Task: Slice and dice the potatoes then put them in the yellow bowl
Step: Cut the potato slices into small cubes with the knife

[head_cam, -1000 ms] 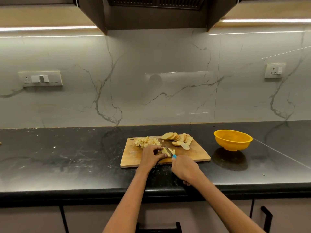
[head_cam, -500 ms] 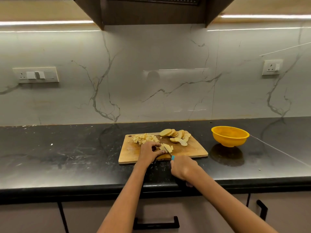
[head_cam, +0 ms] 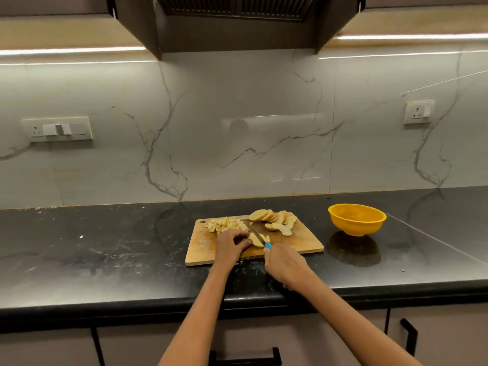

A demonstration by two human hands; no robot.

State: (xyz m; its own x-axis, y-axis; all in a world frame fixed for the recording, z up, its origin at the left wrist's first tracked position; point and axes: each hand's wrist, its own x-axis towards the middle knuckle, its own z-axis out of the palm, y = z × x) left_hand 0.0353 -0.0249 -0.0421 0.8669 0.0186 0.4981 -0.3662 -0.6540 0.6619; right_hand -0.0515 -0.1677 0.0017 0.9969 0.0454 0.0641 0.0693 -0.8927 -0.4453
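Two heaps on the cutting board (head_cam: 227, 256) show how far the work has got: a pile of diced potato (head_cam: 227, 224) at the back left, and a fan of round slices (head_cam: 273, 220) at the back right that are not yet diced. Between them, near the front edge, the left hand (head_cam: 230, 244) curls its fingers over a small stack of slices (head_cam: 255, 239) and pins it to the board. The right hand (head_cam: 284, 262) is wrapped round the blue handle of a knife (head_cam: 258, 235), whose blade lies across that stack. The yellow bowl (head_cam: 357, 219) stands on the dark surface (head_cam: 105, 254) to the right of the board, well apart from the cutting, and appears to have nothing in it. Slicing looks finished; I judge the dicing under halfway, and every piece is yet to go into the bowl.
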